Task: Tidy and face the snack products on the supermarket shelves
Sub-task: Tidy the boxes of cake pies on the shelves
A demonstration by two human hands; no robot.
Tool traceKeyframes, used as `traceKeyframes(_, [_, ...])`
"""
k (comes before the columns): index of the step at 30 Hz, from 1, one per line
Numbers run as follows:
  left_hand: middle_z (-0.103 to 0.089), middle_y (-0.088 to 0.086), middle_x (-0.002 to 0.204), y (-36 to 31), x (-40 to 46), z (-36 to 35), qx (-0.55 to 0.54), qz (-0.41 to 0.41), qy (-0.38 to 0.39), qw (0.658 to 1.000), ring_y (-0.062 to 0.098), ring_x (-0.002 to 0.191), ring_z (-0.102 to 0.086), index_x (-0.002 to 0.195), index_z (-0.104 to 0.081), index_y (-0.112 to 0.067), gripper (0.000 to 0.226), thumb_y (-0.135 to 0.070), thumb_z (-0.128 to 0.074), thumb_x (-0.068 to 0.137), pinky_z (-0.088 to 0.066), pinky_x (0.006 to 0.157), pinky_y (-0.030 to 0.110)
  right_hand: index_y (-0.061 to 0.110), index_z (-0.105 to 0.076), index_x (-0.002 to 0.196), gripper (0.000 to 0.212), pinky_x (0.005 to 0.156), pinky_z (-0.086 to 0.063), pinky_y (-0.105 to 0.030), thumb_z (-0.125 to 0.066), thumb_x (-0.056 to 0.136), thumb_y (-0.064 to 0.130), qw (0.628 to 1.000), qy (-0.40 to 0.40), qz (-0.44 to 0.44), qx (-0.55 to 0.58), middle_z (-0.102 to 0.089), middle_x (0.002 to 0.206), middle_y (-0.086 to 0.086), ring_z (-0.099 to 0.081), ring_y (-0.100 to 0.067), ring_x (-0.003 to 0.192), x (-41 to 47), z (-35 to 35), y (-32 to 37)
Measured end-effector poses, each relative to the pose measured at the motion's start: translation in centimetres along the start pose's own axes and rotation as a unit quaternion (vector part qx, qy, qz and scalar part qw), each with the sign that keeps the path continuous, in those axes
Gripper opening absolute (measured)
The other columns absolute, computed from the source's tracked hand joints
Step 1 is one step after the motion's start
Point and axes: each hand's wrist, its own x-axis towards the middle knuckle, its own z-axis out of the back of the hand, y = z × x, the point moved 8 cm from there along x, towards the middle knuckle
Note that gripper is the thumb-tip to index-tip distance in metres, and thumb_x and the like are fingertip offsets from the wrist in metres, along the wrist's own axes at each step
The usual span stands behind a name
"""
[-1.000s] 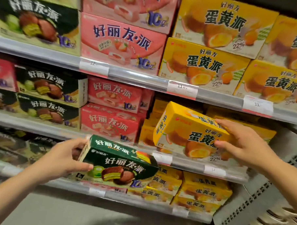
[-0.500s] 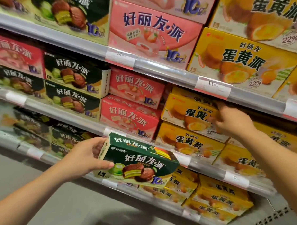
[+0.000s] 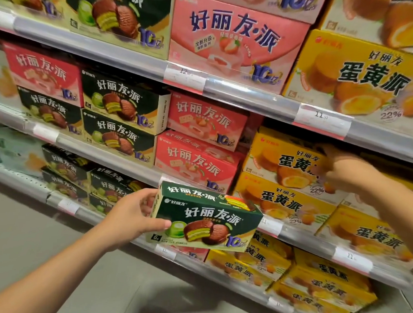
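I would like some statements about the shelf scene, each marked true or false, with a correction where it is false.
1. The left hand holds a dark green box in front of the shelves. True.
2. The right hand is at a pink box. False: it is at the upper yellow box on the middle shelf.
3. The pink boxes stand between the green boxes and the yellow ones on that shelf. True.
4. The held box is upside down. False: its print reads upright.
5. The price tag above the right hand reads 12. False: it starts with 11.
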Motion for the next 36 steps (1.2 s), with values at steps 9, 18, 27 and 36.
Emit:
traceKeyframes(9, [-0.072,-0.007,0.108,0.1,0.8,0.4,-0.055,0.011,0.015,0.998,0.017,0.099,-0.069,0.118,-0.061,-0.034,0.069,-0.027,-0.092,0.057,-0.061,0.076,0.038,0.025,-0.025,0.149,0.078,0.118,-0.006,-0.045,-0.044,0.084,0.065,0.932,-0.117,0.341,-0.040,-0.024,0.156,0.002,-0.016,-0.020,0.147,-8.0,-3.6,11.8])
traceKeyframes(18, [-0.073,0.004,0.111,-6.1,-4.1,6.1,-0.133,0.136,0.044,0.981,0.022,0.102,-0.070,0.120,-0.061,-0.021,0.073,-0.008,-0.091,0.055,-0.059,0.080,0.038,0.040,-0.044,0.133,0.077,0.084,-0.051,-0.030,-0.060,0.066,0.076,0.925,0.199,0.305,0.108,-0.057,0.122,0.020,-0.055,-0.001,0.101,-9.8,-5.0,17.6])
traceKeyframes(27, [-0.068,0.007,0.123,-20.4,-10.8,16.4,-0.191,0.244,-0.019,0.951,0.028,0.115,-0.063,0.132,-0.054,-0.013,0.062,-0.006,-0.076,0.074,-0.050,0.099,0.047,0.045,-0.057,0.118,0.073,0.075,-0.057,-0.035,-0.068,0.054,0.078,0.871,0.334,0.251,0.258,-0.068,0.100,0.020,-0.066,0.003,0.084,-12.3,8.0,24.2])
traceKeyframes(36, [-0.070,0.003,0.120,-22.6,-14.5,30.4,-0.207,0.220,-0.065,0.951,0.024,0.111,-0.066,0.131,-0.055,-0.017,0.064,-0.019,-0.084,0.074,-0.052,0.094,0.042,0.049,-0.055,0.107,0.065,0.069,-0.054,-0.021,-0.074,0.049,0.074,0.867,0.344,0.257,0.252,-0.068,0.093,0.024,-0.064,0.009,0.078,-14.3,15.0,38.1])
